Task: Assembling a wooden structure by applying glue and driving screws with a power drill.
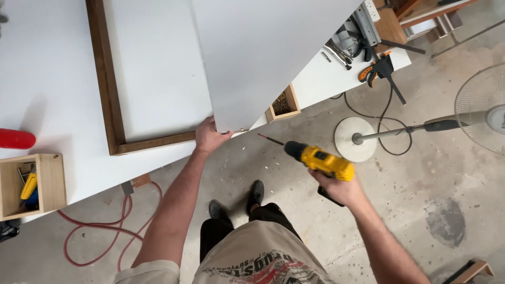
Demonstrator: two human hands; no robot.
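- Two hands share the work: your left hand (209,138) pinches the lower corner of the white panel (258,58), fingers curled shut around its edge at the workbench (47,79) rim.
- Your right hand (339,188) is wrapped tight on the yellow cordless drill (318,159), bit aimed at that corner but apart from it.
- Judging by this, you're lining up; next, steady the bit square to the edge.
- Open concrete floor (410,200) lies right; mind the fan stand (356,139) and red hose (113,231).
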